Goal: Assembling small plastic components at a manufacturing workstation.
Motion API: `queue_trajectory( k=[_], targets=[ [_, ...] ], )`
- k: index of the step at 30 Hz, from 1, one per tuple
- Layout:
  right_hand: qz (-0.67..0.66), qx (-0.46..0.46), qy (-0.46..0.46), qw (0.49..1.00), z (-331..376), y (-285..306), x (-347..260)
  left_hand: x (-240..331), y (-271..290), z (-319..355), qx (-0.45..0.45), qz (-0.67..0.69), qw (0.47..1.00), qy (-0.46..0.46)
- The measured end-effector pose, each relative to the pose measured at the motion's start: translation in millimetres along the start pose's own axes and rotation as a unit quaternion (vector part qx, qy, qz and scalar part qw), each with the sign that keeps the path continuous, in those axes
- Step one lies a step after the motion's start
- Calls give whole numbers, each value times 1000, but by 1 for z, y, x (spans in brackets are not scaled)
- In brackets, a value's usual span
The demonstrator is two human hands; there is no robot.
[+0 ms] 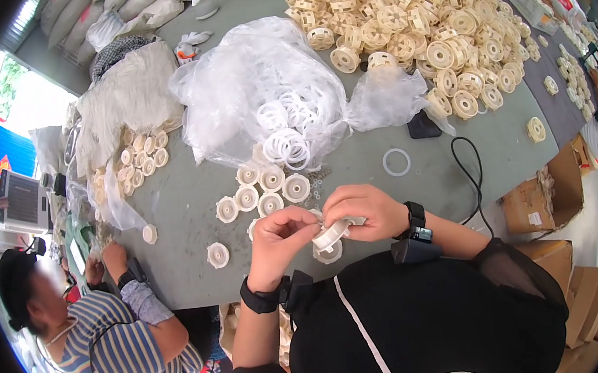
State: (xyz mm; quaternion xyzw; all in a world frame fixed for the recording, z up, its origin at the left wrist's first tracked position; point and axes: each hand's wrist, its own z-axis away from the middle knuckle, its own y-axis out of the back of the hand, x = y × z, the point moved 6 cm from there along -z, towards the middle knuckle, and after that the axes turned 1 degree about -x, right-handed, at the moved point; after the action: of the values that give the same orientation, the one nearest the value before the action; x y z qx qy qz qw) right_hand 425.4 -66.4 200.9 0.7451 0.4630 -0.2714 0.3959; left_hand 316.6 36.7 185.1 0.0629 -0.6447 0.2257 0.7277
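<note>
Clasping white part [329, 236], right grip [369, 212] closed

Bulging pale sacks [67, 25] lie stacked at upper left, near a bright window opening [36, 76] and a blue panel [7, 148]. A thin black cable [473, 183] curves across the grey tabletop [505, 139], near an open brown cardboard box [523, 212]. A person in a blue-and-cream striped top [129, 342] is at left.
</note>
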Motion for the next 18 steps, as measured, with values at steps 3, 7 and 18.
queue_trajectory(
  k=[3,7,18],
  targets=[
    [-8,-6,6,1000,-1,-2,-3,3,1,3,-6,10,1000,-20],
    [-13,-14,2,1000,-1,-4,-3,3,1,4,-19,17,1000,-14],
    [12,21,-3,1000,-1,2,-1,9,-4,17,-19,-110,984,-141]
  ],
)
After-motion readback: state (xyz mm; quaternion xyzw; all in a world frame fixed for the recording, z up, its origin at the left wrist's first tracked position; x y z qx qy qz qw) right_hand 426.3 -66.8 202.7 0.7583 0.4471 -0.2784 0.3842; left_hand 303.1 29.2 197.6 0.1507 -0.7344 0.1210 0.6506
